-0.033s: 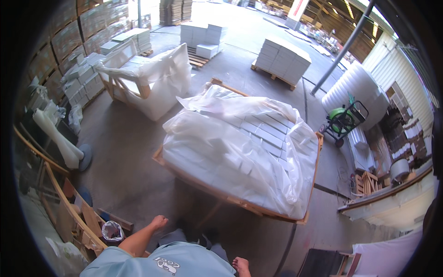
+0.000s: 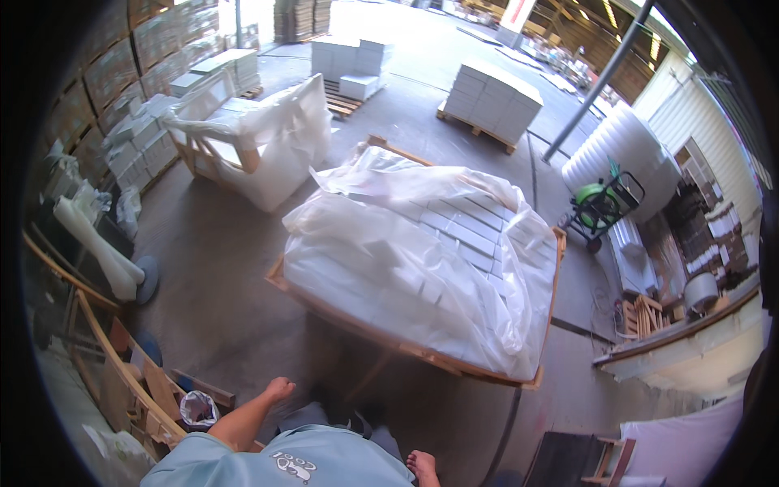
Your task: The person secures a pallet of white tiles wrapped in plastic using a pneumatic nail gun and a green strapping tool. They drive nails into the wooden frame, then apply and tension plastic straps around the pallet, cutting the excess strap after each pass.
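Observation:
My left hand [image 2: 281, 389] hangs low in front of my body, fingers curled in, with nothing seen in it. My right hand [image 2: 422, 463] is at the lower edge beside my shirt, its fingers also curled and nothing showing in them. Neither touches anything. Ahead of me stands a large wooden crate base [image 2: 422, 354] packed with flat white boxes [image 2: 471, 233]. Loose translucent plastic sheeting [image 2: 357, 252] drapes over the load, bunched along its right side and folded back at the top, so part of the boxes shows.
Beyond are a second wrapped crate [image 2: 280, 154], and stacked white boxes on a pallet [image 2: 492, 105]. On the right stand a strapping cart with a green reel [image 2: 596, 204] and big white foam rolls [image 2: 625, 162]. A lined bin [image 2: 200, 409] and curved wooden rail [image 2: 122, 365] lie left.
The view has shifted very slightly. My hands and the crate have not visibly moved.

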Available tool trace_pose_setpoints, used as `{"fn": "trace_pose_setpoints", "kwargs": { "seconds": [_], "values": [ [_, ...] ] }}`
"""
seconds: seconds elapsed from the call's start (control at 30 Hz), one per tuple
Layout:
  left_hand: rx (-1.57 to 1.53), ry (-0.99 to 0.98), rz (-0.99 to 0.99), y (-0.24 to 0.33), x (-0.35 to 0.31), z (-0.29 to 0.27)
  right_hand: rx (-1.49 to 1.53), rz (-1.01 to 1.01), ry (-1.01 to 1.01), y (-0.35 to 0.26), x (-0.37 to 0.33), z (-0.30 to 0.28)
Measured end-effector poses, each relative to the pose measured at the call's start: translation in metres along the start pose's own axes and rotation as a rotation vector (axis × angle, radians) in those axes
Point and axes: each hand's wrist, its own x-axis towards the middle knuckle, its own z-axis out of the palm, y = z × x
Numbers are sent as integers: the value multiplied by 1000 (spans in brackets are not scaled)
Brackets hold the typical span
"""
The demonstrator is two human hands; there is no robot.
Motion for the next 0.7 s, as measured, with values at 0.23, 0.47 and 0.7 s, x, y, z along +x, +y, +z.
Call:
{"fn": "trace_pose_setpoints", "kwargs": {
  "seconds": [0.23,0.47,0.7],
  "values": [
    [3,-171,-114,-19,39,-30,106,-24,44,49,-53,42],
    [-99,-157,-114,-5,58,-38,270,60,147,84,-62,29],
    [-185,-166,-143,52,40,-10,283,9,94,69,-19,-17]
  ]
}}
